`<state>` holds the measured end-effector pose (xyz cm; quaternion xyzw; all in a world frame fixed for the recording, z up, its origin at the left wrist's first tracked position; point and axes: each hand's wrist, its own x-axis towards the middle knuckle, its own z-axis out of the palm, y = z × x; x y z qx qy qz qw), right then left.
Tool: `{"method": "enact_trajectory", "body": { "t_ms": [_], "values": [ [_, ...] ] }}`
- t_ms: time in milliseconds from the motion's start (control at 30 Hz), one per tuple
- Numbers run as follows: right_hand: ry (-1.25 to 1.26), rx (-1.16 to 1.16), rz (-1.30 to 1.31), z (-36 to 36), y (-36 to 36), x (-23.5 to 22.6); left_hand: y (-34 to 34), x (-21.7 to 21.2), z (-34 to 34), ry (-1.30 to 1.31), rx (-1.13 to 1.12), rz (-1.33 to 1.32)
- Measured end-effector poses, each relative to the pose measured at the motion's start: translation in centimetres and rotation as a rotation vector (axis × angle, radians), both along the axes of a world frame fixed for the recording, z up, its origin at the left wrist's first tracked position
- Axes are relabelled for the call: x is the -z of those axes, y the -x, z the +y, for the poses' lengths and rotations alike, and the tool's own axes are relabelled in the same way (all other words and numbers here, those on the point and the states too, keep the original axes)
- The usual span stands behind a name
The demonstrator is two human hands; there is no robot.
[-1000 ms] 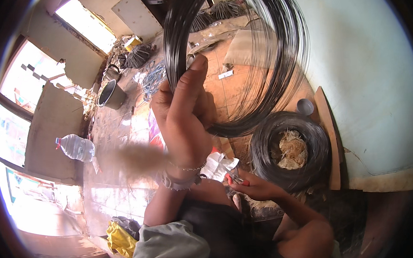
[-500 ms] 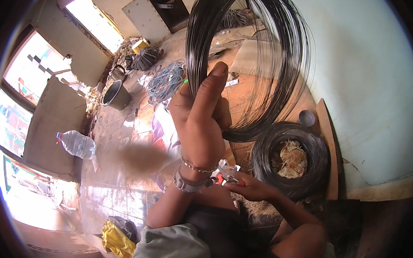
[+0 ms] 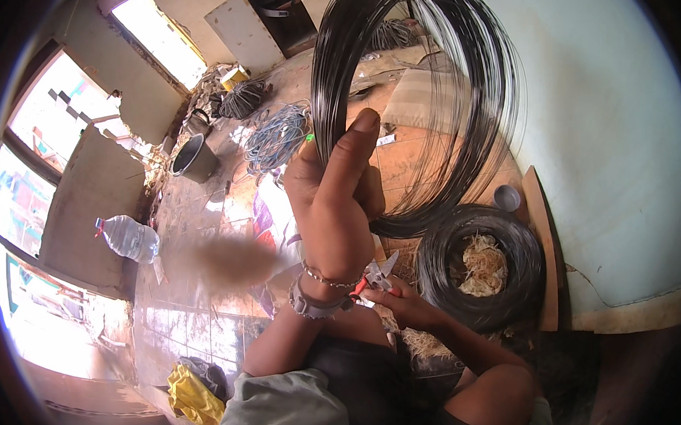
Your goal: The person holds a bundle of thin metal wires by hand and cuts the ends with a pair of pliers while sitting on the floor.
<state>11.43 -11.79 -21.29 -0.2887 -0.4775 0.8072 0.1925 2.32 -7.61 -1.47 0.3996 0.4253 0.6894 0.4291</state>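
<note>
A large hoop of thin dark wire (image 3: 333, 84) is held upright in front of me. My left hand (image 3: 332, 190) is closed round its lower left side, thumb pointing up, with a watch and a bead bracelet at the wrist. Below and to the right, my right hand (image 3: 407, 304) grips red-handled cutting pliers (image 3: 388, 267), their metal jaws spread and pointing up. The pliers are apart from the hoop, and the left wrist hides part of their handles. On the floor to the right lies a thick coil of dark wire (image 3: 442, 284) with straw-like packing in its middle.
A small grey cup (image 3: 507, 197) and a wooden board (image 3: 541, 242) stand by the right wall. Leftward are a water bottle (image 3: 131, 238), a dark bucket (image 3: 194, 158), a blue-grey wire tangle (image 3: 276, 135) and a yellow bag (image 3: 193, 397). A flattened cardboard piece (image 3: 419, 95) lies ahead.
My right hand has shifted slightly to the left, and the pliers' jaws have turned upward and show more clearly. The hoop and my left hand have moved slightly right.
</note>
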Motion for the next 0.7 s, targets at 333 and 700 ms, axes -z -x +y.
{"method": "enact_trajectory", "body": {
  "t_ms": [333,700],
  "values": [
    [0.101,0.174,0.376,-1.2,1.0,4.6,-0.4,0.4,0.4,0.003,-0.01,0.014],
    [0.031,0.262,0.46,-0.8,1.2,7.1,-0.3,0.9,0.8,-0.026,0.067,0.058]
  ]
}}
